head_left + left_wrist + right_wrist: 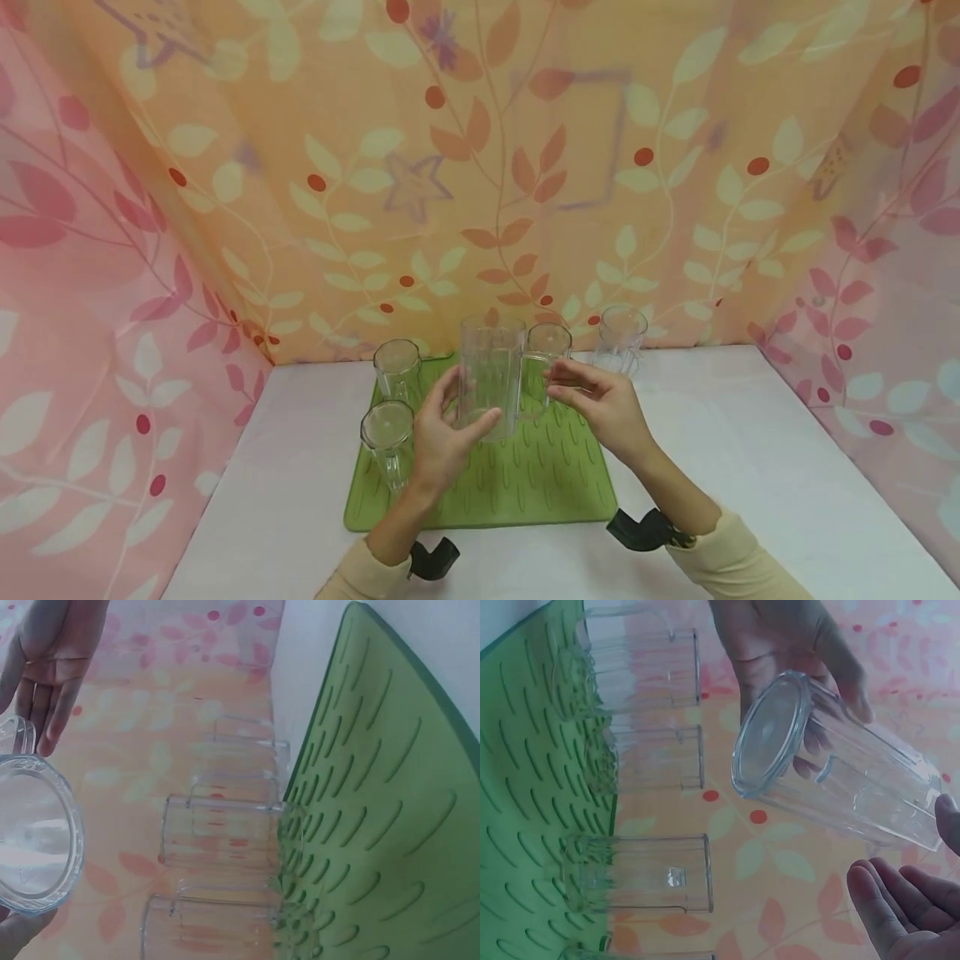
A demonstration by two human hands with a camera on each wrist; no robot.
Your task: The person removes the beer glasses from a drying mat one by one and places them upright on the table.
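A clear glass mug (pixel 487 379) is held above the green mat by my left hand (pixel 446 437), its thumb in front and fingers round the far side. The mug's handle (pixel 534 387) faces right. My right hand (pixel 600 404) is beside that handle, its fingers loosely extended. In the right wrist view, a gap shows between the thumb and fingers of my right hand (pixel 904 915). The left wrist view shows the mug's round end (pixel 34 832). Whether the right fingertips touch the handle is hard to tell.
The green ridged mat (pixel 525 492) lies on a white table (pixel 712 433). On its left side stand clear mugs, one behind (pixel 397 367) and one in front (pixel 388 433). Another mug (pixel 550 337) is at the back, and clear glassware (pixel 622 333) stands at back right. Patterned curtains (pixel 487 167) surround the table.
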